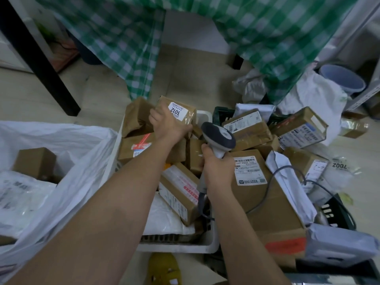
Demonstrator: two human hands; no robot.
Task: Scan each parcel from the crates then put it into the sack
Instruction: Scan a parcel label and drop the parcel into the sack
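Observation:
My left hand (167, 125) grips a small brown cardboard parcel (176, 109) with a white label reading 3012, held up above the white crate (181, 246). My right hand (218, 169) is closed around the handle of a grey barcode scanner (219, 137), whose head points up toward that parcel. The white crate holds several brown boxes and a white bag. A dark crate (337, 212) on the right is heaped with more boxes and grey mailers. The white sack (67, 171) gapes open at the left, with a brown box (35, 162) and white packets inside.
A green checked cloth (277, 42) hangs from a table behind the crates, with a black table leg (39, 56) at the left. A grey bucket (341, 79) and loose bags lie at the right. A yellow object (163, 268) lies on the floor in front.

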